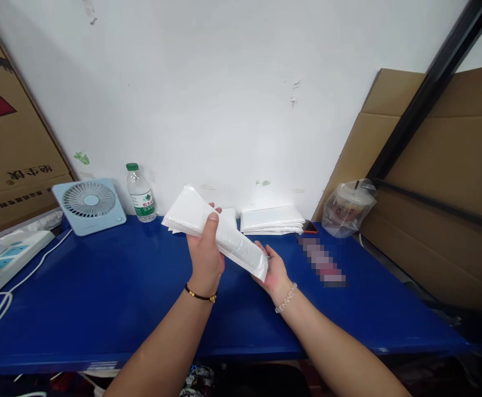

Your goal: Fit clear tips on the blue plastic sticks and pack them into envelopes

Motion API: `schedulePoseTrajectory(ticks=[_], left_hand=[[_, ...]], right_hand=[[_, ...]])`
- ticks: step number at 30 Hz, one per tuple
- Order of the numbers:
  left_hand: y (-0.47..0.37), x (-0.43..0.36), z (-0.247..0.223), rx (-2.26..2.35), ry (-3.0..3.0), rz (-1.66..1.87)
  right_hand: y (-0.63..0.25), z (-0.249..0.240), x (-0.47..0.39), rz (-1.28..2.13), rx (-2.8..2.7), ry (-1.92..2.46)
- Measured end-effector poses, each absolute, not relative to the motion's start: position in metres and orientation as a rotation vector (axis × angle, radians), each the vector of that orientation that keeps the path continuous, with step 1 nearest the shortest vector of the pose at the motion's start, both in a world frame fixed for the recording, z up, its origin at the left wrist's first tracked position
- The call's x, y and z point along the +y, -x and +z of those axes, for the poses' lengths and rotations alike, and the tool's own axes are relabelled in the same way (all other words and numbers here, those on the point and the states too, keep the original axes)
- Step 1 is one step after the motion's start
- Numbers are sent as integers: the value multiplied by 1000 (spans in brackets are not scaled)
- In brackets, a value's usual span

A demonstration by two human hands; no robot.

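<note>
A long white plastic-covered packet [236,245] is held slanted above the blue table, its upper end to the left. My left hand [208,242] grips its middle, thumb on top and fingertips showing past the far edge. My right hand [273,269] is closed around the packet's lower right end, with its palm side partly hidden by the packet. Just beyond lies a stack of similar white packets [272,219] against the wall. More white material shows behind the held packet, mostly covered by it.
On the blue table [142,298] stand a light blue fan [90,207], a water bottle [140,193] and a bagged drink cup [348,207]. A phone [309,226] touches the stack's right side. At left are a power strip [13,253] and cables. Cardboard [443,220] flanks the right side.
</note>
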State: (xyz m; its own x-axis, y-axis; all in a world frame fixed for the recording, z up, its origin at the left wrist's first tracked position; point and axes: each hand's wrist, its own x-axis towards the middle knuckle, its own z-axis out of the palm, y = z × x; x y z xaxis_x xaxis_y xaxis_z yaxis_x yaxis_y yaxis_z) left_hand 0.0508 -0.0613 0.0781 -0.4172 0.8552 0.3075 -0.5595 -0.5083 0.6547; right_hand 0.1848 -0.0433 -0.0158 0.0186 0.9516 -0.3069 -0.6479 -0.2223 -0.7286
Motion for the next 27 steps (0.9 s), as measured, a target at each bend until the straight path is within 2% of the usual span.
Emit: schedulePoseTrajectory(ticks=[6,18,27], left_hand=[[-34,-50,72,570,-672,2106],[-2,-31,44,697,-588,2186],[36,-33,75,733,-674,2307]], right_hand=[[-179,-17,-42,1613,-320,995],[-223,-40,-13,950,-1087,1271],[-215,-34,-26,610,-1522,1443]])
